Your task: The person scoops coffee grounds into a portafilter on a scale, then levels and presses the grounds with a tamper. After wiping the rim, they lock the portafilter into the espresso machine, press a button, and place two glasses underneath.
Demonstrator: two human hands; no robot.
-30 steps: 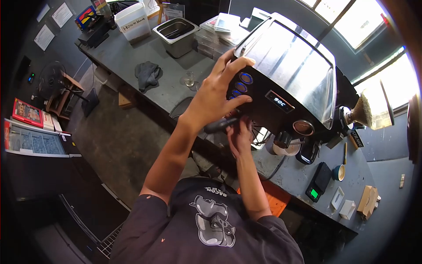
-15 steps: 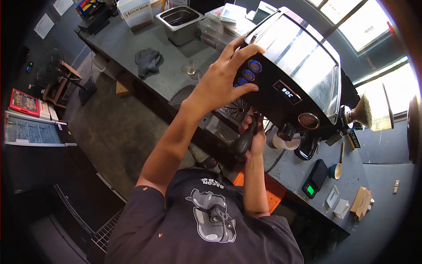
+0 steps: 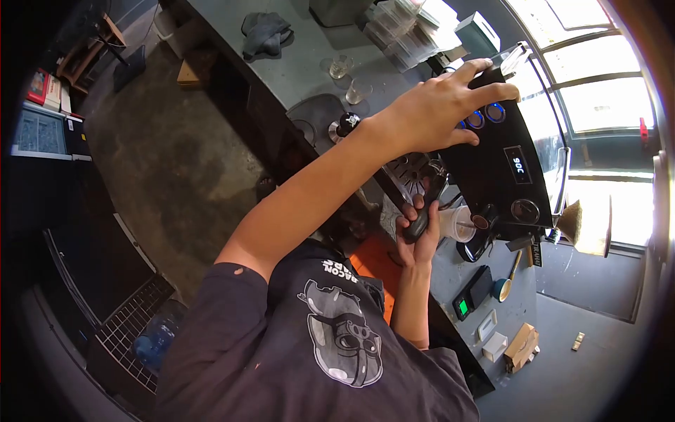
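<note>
My left hand (image 3: 439, 105) reaches up to the black espresso machine (image 3: 496, 151). Its fingers hook over the top front corner, and the thumb presses the front panel beside blue-lit buttons (image 3: 495, 112). Below, my right hand (image 3: 418, 232) wraps round the black handle of a portafilter (image 3: 429, 204). The portafilter's metal end points up toward the machine's underside, above the slotted drip tray (image 3: 410, 171). A tamper (image 3: 346, 126) with a black and white top stands left of the machine, just past my left forearm.
Two small glasses (image 3: 358, 91) and a grey cloth (image 3: 266, 34) are on the counter at the upper left. Clear plastic boxes (image 3: 401, 32) are stacked behind. To the right are a white container (image 3: 455, 225), a scale (image 3: 474, 290), a blue cup (image 3: 501, 290) and a cardboard box (image 3: 522, 347).
The view has swung, so the machine sits further right. My left hand stays on its corner. The portafilter's handle has turned and its metal end now shows beneath the machine, in my right hand.
</note>
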